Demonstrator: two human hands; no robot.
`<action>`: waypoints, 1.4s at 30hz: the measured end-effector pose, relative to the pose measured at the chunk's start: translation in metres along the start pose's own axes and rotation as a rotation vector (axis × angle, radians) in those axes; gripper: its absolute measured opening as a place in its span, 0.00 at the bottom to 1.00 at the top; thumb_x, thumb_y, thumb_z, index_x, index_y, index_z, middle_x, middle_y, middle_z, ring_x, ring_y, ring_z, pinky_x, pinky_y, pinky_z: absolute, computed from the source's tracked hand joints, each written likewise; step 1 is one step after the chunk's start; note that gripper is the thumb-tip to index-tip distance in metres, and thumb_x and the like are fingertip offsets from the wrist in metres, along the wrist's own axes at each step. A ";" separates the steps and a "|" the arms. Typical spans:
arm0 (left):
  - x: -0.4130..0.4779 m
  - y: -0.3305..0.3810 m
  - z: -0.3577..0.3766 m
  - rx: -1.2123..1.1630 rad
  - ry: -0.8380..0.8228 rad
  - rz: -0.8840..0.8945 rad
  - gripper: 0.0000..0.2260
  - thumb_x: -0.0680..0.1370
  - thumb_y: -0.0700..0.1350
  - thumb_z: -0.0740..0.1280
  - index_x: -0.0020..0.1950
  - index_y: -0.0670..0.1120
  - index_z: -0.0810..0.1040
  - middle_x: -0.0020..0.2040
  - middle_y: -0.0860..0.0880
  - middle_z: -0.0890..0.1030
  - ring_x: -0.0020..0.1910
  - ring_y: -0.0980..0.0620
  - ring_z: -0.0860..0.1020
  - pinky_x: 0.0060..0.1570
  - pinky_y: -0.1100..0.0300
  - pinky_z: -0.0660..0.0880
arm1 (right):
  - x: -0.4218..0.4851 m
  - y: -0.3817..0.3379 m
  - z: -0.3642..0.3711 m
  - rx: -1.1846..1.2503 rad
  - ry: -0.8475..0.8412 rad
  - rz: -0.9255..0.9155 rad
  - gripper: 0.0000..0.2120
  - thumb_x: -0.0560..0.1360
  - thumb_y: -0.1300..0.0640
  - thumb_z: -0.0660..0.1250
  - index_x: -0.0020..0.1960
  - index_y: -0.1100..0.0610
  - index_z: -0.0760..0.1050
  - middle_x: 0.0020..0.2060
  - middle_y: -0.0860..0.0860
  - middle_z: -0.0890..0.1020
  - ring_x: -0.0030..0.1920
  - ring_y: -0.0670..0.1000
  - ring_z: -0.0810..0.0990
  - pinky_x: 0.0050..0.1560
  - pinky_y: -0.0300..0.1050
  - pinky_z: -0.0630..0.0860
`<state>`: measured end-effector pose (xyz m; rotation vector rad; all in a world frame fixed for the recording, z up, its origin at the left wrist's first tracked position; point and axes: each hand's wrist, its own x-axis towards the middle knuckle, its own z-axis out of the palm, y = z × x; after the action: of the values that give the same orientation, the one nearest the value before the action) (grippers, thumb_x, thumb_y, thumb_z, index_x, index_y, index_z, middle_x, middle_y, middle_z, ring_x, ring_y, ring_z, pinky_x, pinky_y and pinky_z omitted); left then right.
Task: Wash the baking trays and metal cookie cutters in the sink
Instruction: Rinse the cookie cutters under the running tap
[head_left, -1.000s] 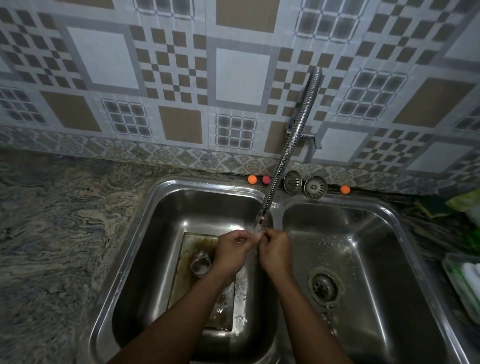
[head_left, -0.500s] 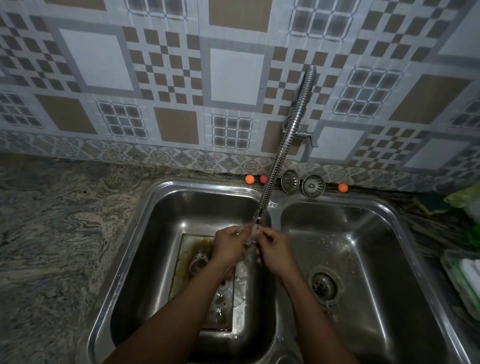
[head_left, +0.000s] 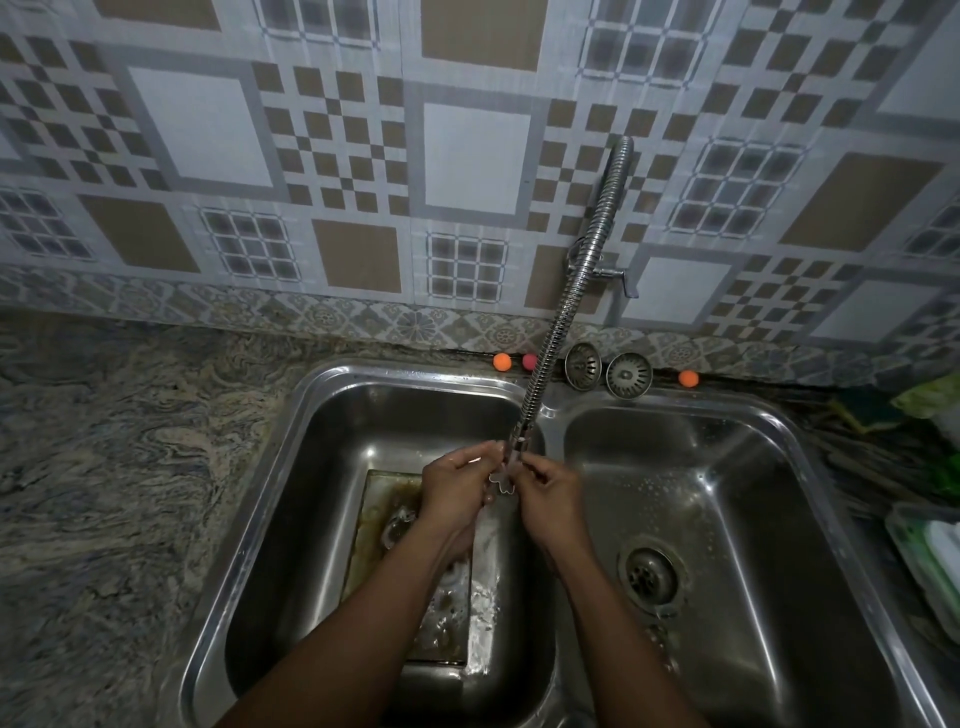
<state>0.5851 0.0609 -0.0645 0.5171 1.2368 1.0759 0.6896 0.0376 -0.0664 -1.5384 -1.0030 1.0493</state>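
A marbled tabletop (head_left: 104, 467) surrounds a steel double sink (head_left: 291, 441). In the sink's left basin a stained baking tray (head_left: 379, 499) lies flat on the bottom, with a metal ring-shaped piece (head_left: 397, 525) resting on it, probably another cutter. A flexible faucet hose (head_left: 571, 291) slopes from the tiled wall behind the sink to a point over the divider. Just under its nozzle, above the left basin, the left hand (head_left: 457, 488) and right hand (head_left: 550, 499) both pinch a small flower-shaped cookie cutter (head_left: 503, 480) between curled fingers. Two drain strainers (head_left: 583, 365) lean on the sink's back edge.
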 end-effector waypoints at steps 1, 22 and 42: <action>0.001 0.000 -0.001 -0.001 0.008 -0.004 0.05 0.74 0.37 0.73 0.49 0.41 0.84 0.34 0.49 0.82 0.24 0.58 0.72 0.27 0.63 0.68 | 0.000 0.000 0.002 0.012 0.032 0.008 0.06 0.76 0.61 0.69 0.48 0.53 0.83 0.31 0.45 0.83 0.30 0.41 0.78 0.32 0.37 0.74; -0.038 -0.011 0.019 0.287 -0.036 0.249 0.06 0.74 0.34 0.73 0.45 0.44 0.81 0.35 0.50 0.84 0.31 0.59 0.80 0.31 0.65 0.77 | -0.022 -0.007 -0.052 0.000 0.008 0.018 0.09 0.77 0.67 0.66 0.54 0.61 0.81 0.39 0.55 0.84 0.33 0.49 0.81 0.36 0.48 0.81; -0.030 -0.166 0.116 1.273 -0.433 -0.128 0.17 0.80 0.44 0.63 0.67 0.37 0.75 0.68 0.39 0.74 0.68 0.42 0.72 0.62 0.59 0.68 | -0.019 0.157 -0.202 -0.569 -0.161 0.458 0.15 0.79 0.62 0.62 0.65 0.61 0.76 0.53 0.58 0.82 0.50 0.57 0.81 0.49 0.43 0.75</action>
<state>0.7552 -0.0140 -0.1495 1.5032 1.4129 -0.0850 0.8924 -0.0622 -0.1883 -2.2519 -1.1528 1.2832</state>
